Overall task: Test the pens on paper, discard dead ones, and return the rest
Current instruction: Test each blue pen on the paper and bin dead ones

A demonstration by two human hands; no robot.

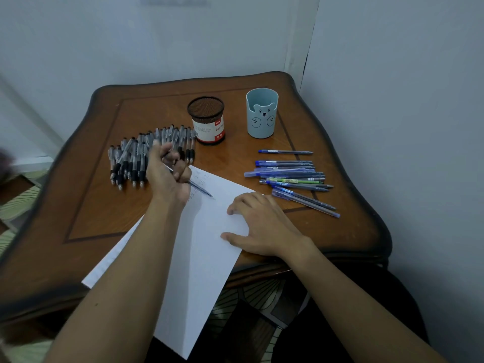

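The paper [207, 258] hangs its near corner over the near edge of the bench [104, 205], and both forearms reach across it. The right hand [264, 226] lies flat on the sheet by its right edge. Its fingers are straight and spread, holding nothing, only pressing the paper down. The left hand [167, 176] has its grip closed round a pen [201, 189] in a fist-like hold. The tip points down at the sheet toward its far corner, beside a few faint scribbles; whether it touches cannot be told.

The step in hand looks like a test stroke. To do it well, the right hand should pin the overhanging sheet firmly. The pen should run over bare paper clear of the existing marks, in several short strokes under even pressure, so a faint line is judged fairly.

A heap of black-handled pens [136, 158] lies toward the left edge and blue pens [290, 176] toward the right edge. A mesh cup [207, 119] and a bear cup [262, 113] stand nearer the far edge.
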